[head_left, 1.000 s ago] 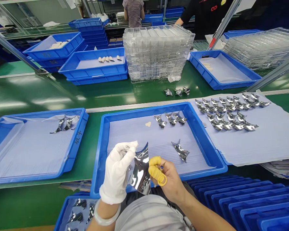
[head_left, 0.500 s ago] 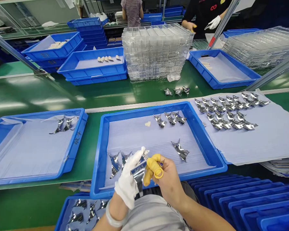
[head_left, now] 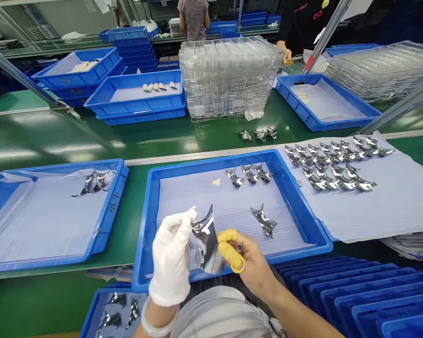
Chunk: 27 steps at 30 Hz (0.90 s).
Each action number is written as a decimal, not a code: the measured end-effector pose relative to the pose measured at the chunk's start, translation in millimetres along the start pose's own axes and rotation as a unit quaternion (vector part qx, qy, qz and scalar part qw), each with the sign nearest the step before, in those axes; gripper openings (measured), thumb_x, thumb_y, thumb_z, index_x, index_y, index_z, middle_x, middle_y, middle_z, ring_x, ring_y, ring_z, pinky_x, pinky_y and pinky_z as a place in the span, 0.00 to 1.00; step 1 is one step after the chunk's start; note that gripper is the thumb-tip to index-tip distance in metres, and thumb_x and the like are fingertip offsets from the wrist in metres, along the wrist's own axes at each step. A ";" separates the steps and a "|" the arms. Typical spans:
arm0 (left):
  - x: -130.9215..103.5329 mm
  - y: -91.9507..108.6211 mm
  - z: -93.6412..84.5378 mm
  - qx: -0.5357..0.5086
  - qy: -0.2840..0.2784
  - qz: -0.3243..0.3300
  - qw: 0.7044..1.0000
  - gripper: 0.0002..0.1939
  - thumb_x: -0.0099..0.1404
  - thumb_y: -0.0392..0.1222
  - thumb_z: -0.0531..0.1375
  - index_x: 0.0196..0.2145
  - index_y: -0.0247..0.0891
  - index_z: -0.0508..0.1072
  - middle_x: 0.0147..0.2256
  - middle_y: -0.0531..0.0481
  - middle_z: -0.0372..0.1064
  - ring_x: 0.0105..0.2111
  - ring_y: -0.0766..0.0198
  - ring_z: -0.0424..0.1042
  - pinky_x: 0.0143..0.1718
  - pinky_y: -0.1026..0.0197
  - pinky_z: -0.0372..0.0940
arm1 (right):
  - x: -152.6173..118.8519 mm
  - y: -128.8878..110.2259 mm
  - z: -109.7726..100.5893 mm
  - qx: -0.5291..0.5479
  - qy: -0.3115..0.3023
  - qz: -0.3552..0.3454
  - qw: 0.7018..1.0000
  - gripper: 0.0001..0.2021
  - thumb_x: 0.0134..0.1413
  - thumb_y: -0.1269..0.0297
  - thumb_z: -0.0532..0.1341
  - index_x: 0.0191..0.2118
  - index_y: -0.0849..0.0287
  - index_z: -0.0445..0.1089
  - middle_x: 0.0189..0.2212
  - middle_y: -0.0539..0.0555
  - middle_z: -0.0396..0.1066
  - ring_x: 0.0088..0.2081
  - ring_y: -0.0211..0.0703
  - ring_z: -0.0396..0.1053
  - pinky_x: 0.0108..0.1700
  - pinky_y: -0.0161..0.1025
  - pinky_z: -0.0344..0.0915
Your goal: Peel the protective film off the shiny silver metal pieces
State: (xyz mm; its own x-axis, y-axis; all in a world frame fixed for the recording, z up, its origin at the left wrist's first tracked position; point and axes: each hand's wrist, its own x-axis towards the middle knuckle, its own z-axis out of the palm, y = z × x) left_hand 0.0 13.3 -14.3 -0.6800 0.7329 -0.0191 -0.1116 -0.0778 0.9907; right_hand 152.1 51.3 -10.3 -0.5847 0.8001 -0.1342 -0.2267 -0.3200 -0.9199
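A curved, mirror-bright chrome part (head_left: 207,241) with pointed corners is held up between my hands, above the near edge of a blue tray (head_left: 211,159) lined with white sheet. My left hand (head_left: 172,258), in a white glove, pinches its left side. Yellow finger cots cover fingertips of my right hand (head_left: 245,258), which grips the part's right edge. Inside the tray, one similar chrome part (head_left: 264,220) lies alone to the right and three more chrome parts (head_left: 249,174) sit in a row near the back. My left hand hides the tray's near left area.
Rows of chrome parts (head_left: 333,162) lie on white paper to the right. Another blue tray (head_left: 121,188) stands left. Below are a tray of parts (head_left: 91,310) and stacked blue trays (head_left: 338,291). Behind rises a clear plastic tray stack (head_left: 229,80). A person (head_left: 299,28) stands beyond.
Both hands have turned the chrome part so its broad shiny face shows. My left hand has shifted left, covering the parts at the tray's near left. The person opposite has moved their hands.
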 end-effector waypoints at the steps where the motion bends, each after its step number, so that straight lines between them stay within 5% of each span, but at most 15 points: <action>1: 0.1 3.2 -1.7 0.002 -0.006 0.033 0.999 0.09 0.64 0.48 0.70 0.37 0.42 0.81 0.38 0.52 0.82 0.47 0.59 0.80 0.48 0.61 0.75 | 0.0 0.5 -2.4 -0.020 -0.011 -0.008 1.000 0.11 0.61 0.59 0.65 0.30 0.58 0.70 0.23 0.45 0.58 0.25 0.35 0.48 0.28 0.35 0.50; 5: -1.8 8.3 -7.1 0.025 -0.060 0.157 0.986 0.03 0.67 0.40 0.68 0.39 0.44 0.80 0.38 0.58 0.82 0.43 0.67 0.80 0.62 0.58 0.67 | 1.1 4.3 -7.1 -0.054 -0.028 -0.020 0.998 0.11 0.62 0.59 0.63 0.29 0.57 0.69 0.24 0.46 0.59 0.27 0.37 0.51 0.30 0.36 0.52; 10: -3.6 6.5 -9.9 0.039 -0.090 0.206 0.974 0.07 0.68 0.35 0.66 0.41 0.45 0.80 0.39 0.59 0.81 0.39 0.68 0.79 0.65 0.51 0.65 | 0.7 8.1 -8.9 -0.087 -0.028 -0.051 0.994 0.09 0.63 0.64 0.61 0.30 0.57 0.70 0.24 0.46 0.60 0.27 0.37 0.54 0.30 0.35 0.54; 15: -4.7 5.6 -14.0 0.055 -0.084 0.180 0.978 0.07 0.71 0.37 0.63 0.42 0.47 0.81 0.39 0.58 0.82 0.41 0.65 0.79 0.67 0.46 0.62 | -2.7 7.9 -11.2 -0.216 -0.011 -0.192 0.957 0.10 0.65 0.70 0.59 0.31 0.56 0.69 0.21 0.45 0.63 0.22 0.34 0.56 0.26 0.33 0.55; 19: -2.9 3.5 -17.7 0.097 -0.060 0.143 0.983 0.10 0.73 0.40 0.60 0.43 0.47 0.82 0.40 0.57 0.83 0.42 0.62 0.80 0.68 0.44 0.59 | -4.5 5.6 -11.0 -0.363 0.002 -0.365 0.857 0.07 0.67 0.75 0.59 0.42 0.57 0.72 0.25 0.50 0.74 0.25 0.38 0.67 0.30 0.34 0.64; 21: -2.0 1.5 -20.2 0.104 -0.067 0.127 0.984 0.10 0.74 0.41 0.59 0.44 0.46 0.82 0.41 0.56 0.83 0.46 0.60 0.80 0.69 0.44 0.58 | -4.1 4.0 -10.1 -0.396 0.007 -0.388 0.832 0.08 0.67 0.76 0.59 0.45 0.58 0.72 0.26 0.52 0.76 0.25 0.39 0.70 0.30 0.34 0.65; 27: -2.3 -3.5 -26.9 0.124 -0.080 0.085 0.985 0.18 0.77 0.49 0.53 0.50 0.46 0.82 0.51 0.51 0.80 0.60 0.55 0.73 0.67 0.50 0.61 | -2.4 2.3 -6.8 -0.404 0.004 -0.381 0.832 0.07 0.66 0.76 0.59 0.42 0.59 0.72 0.24 0.51 0.75 0.23 0.38 0.66 0.28 0.34 0.62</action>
State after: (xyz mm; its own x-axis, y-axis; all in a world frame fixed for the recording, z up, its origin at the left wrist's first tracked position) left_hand -17.6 -6.3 -21.4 -0.5478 0.8226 0.1523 0.1877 -0.0566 0.9806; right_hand 158.3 52.1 -14.6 -0.5047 0.6185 0.6023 0.0698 0.7246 -0.6856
